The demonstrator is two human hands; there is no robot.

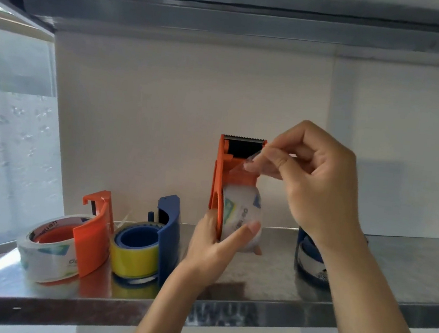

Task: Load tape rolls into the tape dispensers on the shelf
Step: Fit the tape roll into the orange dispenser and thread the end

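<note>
Centre frame: the left hand [211, 245] grips the orange dispenser [221, 172]. The right hand [319, 178] pinches its clear, hard-to-see tape end [252, 158], its wrist half hiding a blue dispenser [309, 260] on the shelf [399, 271].

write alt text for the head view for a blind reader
A left hand holds an orange tape dispenser upright at a metal shelf while the right hand pinches the loose end of its clear tape roll below the blade. A second orange dispenser and a blue dispenser lie at left, another blue dispenser behind the right wrist.

Upright orange dispenser [219, 183], blade [245, 138] uppermost; clear printed tape roll [240, 210] seated inside.
</note>
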